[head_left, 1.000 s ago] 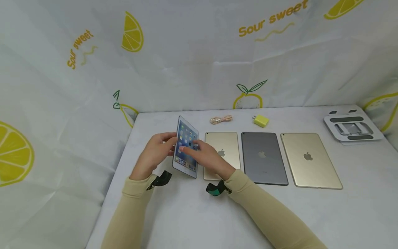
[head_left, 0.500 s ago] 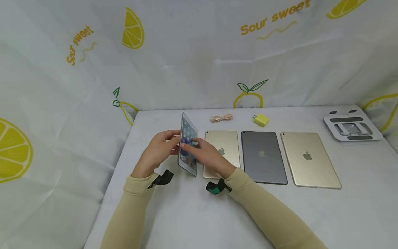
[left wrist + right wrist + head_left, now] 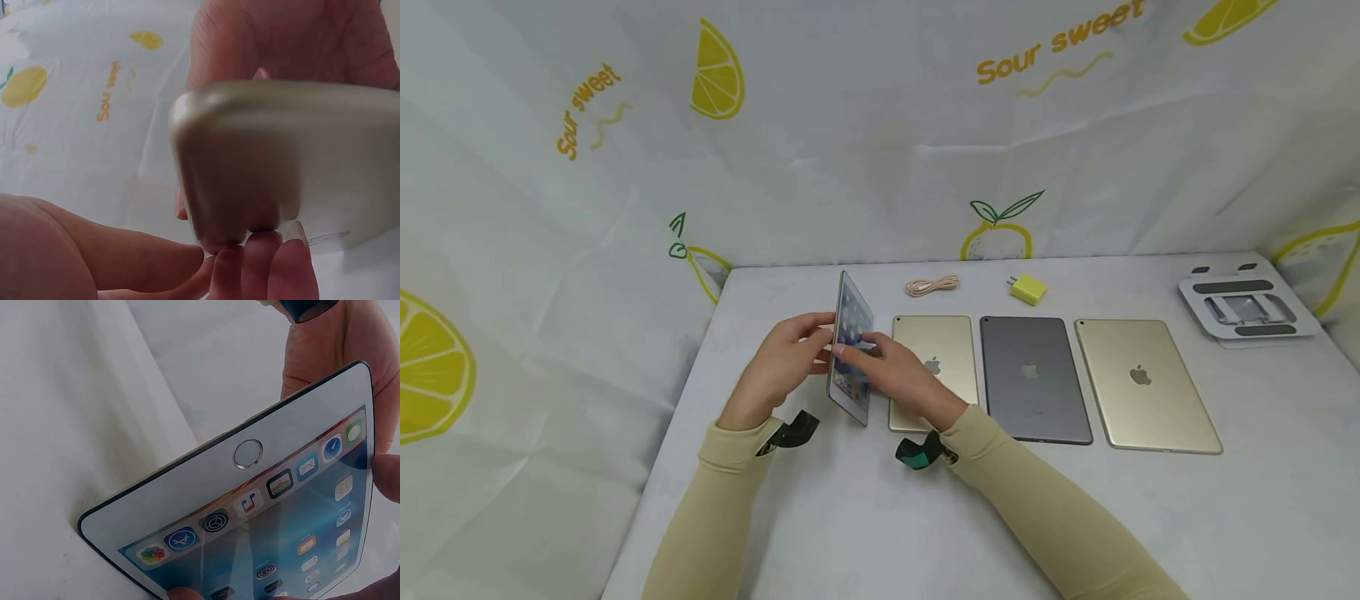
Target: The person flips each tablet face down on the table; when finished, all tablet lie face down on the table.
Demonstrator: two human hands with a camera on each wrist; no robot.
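Note:
A white-framed tablet [image 3: 852, 312] stands tilted steeply in the head view, its lit screen facing right. My left hand [image 3: 782, 354] holds its left edge; the left wrist view shows that hand's fingertips [image 3: 259, 250] against the gold back [image 3: 356, 137]. Across the screen reaches my right hand [image 3: 910, 379], gripping the tablet with the thumb at the left edge and fingers toward the right edge. A round home button [image 3: 249, 454] and app icons show in the right wrist view. Right of the hands, a small gold tablet [image 3: 943, 337] lies face down, partly hidden by the right hand.
Farther right lie a grey tablet [image 3: 1037, 400] and a larger gold tablet [image 3: 1157, 408], both face down. Behind them are a coiled pink cable [image 3: 932, 286] and a yellow charger plug [image 3: 1027, 290]. A folded silver stand [image 3: 1247, 304] sits at the table's [image 3: 1285, 500] back right.
Over the last second the held tablet has turned more edge-on to the head view and shifted slightly right. Both hands keep their hold; the last half second shows hardly any movement.

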